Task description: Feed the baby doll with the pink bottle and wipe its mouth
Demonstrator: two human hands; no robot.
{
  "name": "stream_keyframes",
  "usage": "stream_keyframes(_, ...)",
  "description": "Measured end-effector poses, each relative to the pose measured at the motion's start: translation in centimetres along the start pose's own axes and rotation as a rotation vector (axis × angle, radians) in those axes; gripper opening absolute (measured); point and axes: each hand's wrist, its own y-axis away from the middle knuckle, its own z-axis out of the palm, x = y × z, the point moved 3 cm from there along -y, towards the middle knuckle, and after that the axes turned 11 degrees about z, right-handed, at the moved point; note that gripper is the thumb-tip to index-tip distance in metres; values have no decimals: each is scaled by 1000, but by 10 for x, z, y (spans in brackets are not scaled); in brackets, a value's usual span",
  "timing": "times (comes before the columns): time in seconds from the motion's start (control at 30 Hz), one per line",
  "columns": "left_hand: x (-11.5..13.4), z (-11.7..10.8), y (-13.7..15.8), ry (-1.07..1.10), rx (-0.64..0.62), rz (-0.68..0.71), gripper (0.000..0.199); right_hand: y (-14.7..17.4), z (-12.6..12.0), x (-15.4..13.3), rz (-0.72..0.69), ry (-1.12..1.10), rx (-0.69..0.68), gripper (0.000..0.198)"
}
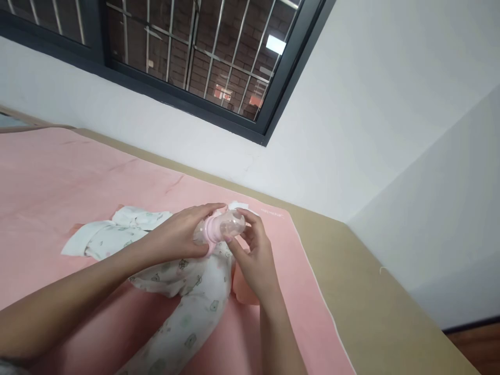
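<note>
A baby bottle with a pink collar [213, 229] is held lying on its side between my two hands. My left hand [182, 232] is wrapped around its clear body, much of which the fingers hide. The fingers and thumb of my right hand [254, 252] pinch the clear cap [233, 224] at the other end. The cap sits against the collar. Beneath both hands lies white baby clothing [207, 286] printed with small animals, its sleeves and legs spread out. Smooth peach-coloured parts [246, 286] show at its edges, like those of a doll; the upper end is hidden by my hands.
A pink mat [94, 172] with a white edge covers much of the tan surface [351, 271] underneath. A white wall [312, 135] rises behind it, with a dark-framed, barred window [195, 57] above. Something white [238, 205] lies just beyond my hands.
</note>
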Motion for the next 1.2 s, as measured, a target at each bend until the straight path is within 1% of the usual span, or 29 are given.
stream_keyframes(0.07, 1, -3, 3, 39, 52, -44, 72, 1, 8, 3, -2, -22, 9, 47)
stream_keyframes(0.13, 2, -3, 6, 49, 102, -62, 76, 3, 17, 6, -8, -58, 17, 61)
stream_keyframes(0.23, 4, 1, 9, -2, 158, -17, 78, 5, 29, 13, 12, -149, 24, 87)
stream_keyframes(0.3, 6, 5, 11, -84, 200, 47, 76, 6, 35, 17, 40, -204, 44, 96)
stream_keyframes(0.4, 10, 11, 14, -200, 229, 140, 75, 6, 36, 19, 43, -222, 115, 96)
stream_keyframes(0.53, 10, 14, 18, -241, 174, 142, 75, 6, 27, 10, -25, -176, 170, 85)
stream_keyframes(0.57, 10, 14, 19, -246, 176, 146, 74, 4, 20, 6, -57, -162, 201, 83)
stream_keyframes(0.63, 10, 10, 20, -269, 234, 182, 69, -1, -2, 0, -142, -123, 330, 84)
stream_keyframes(0.67, 10, 7, 21, -284, 277, 207, 65, -5, -17, -2, -196, -91, 435, 85)
stream_keyframes(0.73, 10, 0, 22, -313, 354, 252, 53, -14, -54, 3, -257, -1, 659, 84)
stream_keyframes(0.8, 11, -5, 22, -324, 376, 305, 38, -24, -92, 19, -240, 73, 790, 80)
stream_keyframes(0.87, 13, -9, 21, -309, 371, 373, 26, -31, -127, 45, -158, 144, 891, 78)
stream_keyframes(0.93, 16, -10, 19, -258, 304, 458, 18, -33, -152, 76, -38, 188, 949, 79)
stream_keyframes(0.97, 19, -7, 18, -215, 222, 513, 17, -33, -161, 90, 27, 220, 971, 79)
stream_keyframes(1.03, 25, 4, 19, -101, -29, 631, 19, -32, -172, 115, 125, 293, 985, 78)
stream_keyframes(1.1, 33, 23, 24, 31, -291, 732, 20, -31, -175, 132, 182, 361, 972, 77)
stream_keyframes(1.13, 37, 35, 29, 92, -385, 769, 18, -32, -175, 137, 199, 389, 957, 76)
stream_keyframes(1.2, 42, 62, 41, 196, -502, 859, 17, -34, -173, 144, 222, 431, 915, 75)
